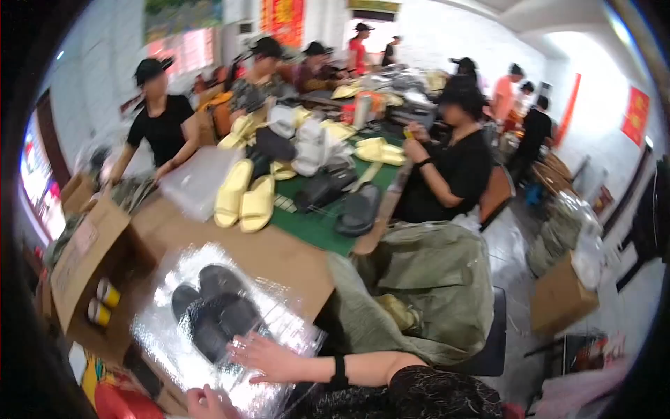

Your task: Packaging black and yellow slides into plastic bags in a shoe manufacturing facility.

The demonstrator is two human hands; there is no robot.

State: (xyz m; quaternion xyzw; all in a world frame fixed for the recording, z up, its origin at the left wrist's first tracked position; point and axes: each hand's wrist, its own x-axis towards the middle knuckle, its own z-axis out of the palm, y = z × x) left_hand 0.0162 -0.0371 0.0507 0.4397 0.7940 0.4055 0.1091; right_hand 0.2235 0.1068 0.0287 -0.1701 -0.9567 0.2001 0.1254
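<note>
A clear plastic bag (157, 325) holding dark grey slide sandals (227, 311) lies on the near part of the table, shining with glare. My right hand (269, 357) rests flat on the bag beside the slides, fingers spread, a dark band around its wrist. At the bag's near edge, low in the picture, my left hand (208, 405) shows only in part. Its fingers are curled and appear closed on the plastic; the rest is cut off by the frame. Beyond the bag, a pair of yellow slides (244, 199) sits on the cardboard and green tabletop.
An open cardboard box (94, 262) with yellow-and-white rolls stands at left. On the right is a large green woven sack (433, 279). More slides (310, 146) are piled along the green table (303, 227). Co-workers stand or sit on both sides, the nearest in black (450, 167).
</note>
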